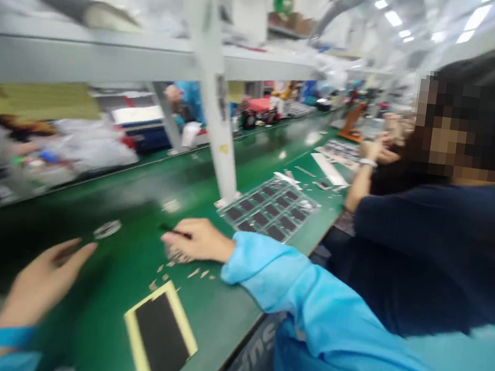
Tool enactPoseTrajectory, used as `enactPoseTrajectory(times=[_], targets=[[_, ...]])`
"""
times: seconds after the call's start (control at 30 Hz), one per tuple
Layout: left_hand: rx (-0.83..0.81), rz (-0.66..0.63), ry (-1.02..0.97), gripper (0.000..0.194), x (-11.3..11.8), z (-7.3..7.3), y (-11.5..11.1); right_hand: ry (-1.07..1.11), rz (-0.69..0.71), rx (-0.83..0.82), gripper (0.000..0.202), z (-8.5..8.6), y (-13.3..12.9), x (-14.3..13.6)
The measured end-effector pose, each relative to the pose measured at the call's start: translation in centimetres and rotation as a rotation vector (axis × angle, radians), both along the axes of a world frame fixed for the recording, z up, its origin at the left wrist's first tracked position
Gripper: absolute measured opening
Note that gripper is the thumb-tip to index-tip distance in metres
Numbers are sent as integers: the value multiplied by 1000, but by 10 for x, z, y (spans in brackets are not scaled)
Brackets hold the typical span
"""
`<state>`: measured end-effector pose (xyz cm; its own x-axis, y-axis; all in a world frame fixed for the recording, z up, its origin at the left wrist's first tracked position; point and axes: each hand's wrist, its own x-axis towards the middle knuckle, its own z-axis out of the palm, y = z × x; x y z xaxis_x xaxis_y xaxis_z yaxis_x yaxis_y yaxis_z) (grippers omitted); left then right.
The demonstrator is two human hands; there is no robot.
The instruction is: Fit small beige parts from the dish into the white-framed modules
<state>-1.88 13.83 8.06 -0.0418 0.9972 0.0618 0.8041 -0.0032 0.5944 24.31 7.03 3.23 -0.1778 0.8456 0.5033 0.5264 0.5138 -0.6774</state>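
My left hand (pixel 47 278) hovers over the green table at the lower left, thumb and fingers apart with nothing between them. Just beyond its fingertips lies a small roll of pale tape (pixel 107 229). In the middle, my right hand (pixel 198 241) is closed on a thin dark tool (pixel 176 232), too blurred to identify. Small beige scraps (pixel 194 273) are scattered on the table beside and below that hand. Nearer to me is a black rectangular sheet (pixel 162 339) on a yellow backing (pixel 136 323). Neither hand touches it.
A clear tray (pixel 312 206) of dark rectangular pieces lies beyond my right sleeve. A white post (pixel 222 140) rises from the table to a shelf (pixel 86 60). At the right sits a person in a dark top (pixel 442 251), hands over the table. Plastic bags (pixel 84 150) lie behind at left.
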Motion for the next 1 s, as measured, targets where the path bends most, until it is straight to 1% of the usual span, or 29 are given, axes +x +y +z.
enactPoseTrajectory(times=[0.07, 0.13, 0.17, 0.2, 0.27, 0.3, 0.37, 0.43, 0.47, 0.53, 0.6, 0.67, 0.73, 0.8, 0.87, 0.9, 0.93, 1.0], targets=[[29, -83, 44, 46, -25, -10, -22, 54, -99, 21, 45, 5, -11, -1], [45, -167, 9, 47, -49, -21, -50, 145, -114, 56, 48, 7, -18, -4], [59, -171, -13, 46, -60, -27, -65, 195, -94, 39, 48, 7, -21, -5], [67, -160, -16, 43, -70, -32, -81, 254, -66, -25, 46, 7, -24, -7], [105, -180, 33, 38, -85, -41, -114, 395, -6, -214, 46, 6, -30, -13], [130, -198, 90, 38, -89, -44, -130, 451, 24, -328, 49, 6, -33, -17], [171, -222, 221, 44, -95, -51, -158, 539, 127, -535, 48, 4, -40, -26], [178, -214, 316, 49, -97, -56, -177, 578, 265, -677, 43, 2, -46, -34], [175, -207, 341, 48, -97, -58, -183, 577, 326, -715, 43, 1, -48, -36], [171, -195, 363, 39, -96, -60, -187, 550, 387, -736, 41, -2, -48, -39], [181, -194, 354, 30, -92, -60, -182, 521, 386, -709, 37, -5, -47, -39], [179, -198, 268, 26, -85, -58, -172, 522, 364, -668, 34, -9, -44, -37], [133, -183, 43, 29, -72, -55, -159, 543, 347, -632, 35, -14, -41, -36], [49, -165, -276, 38, -56, -51, -143, 551, 329, -598, 35, -20, -38, -38], [-22, -188, -576, 48, -37, -47, -127, 522, 304, -556, 34, -27, -36, -40], [-49, -214, -695, 50, -28, -45, -120, 496, 289, -533, 32, -31, -35, -42], [-76, -233, -792, 51, -19, -43, -114, 466, 276, -513, 30, -34, -34, -43], [-143, -233, -922, 45, -6, -42, -106, 411, 271, -497, 26, -40, -34, -45]])
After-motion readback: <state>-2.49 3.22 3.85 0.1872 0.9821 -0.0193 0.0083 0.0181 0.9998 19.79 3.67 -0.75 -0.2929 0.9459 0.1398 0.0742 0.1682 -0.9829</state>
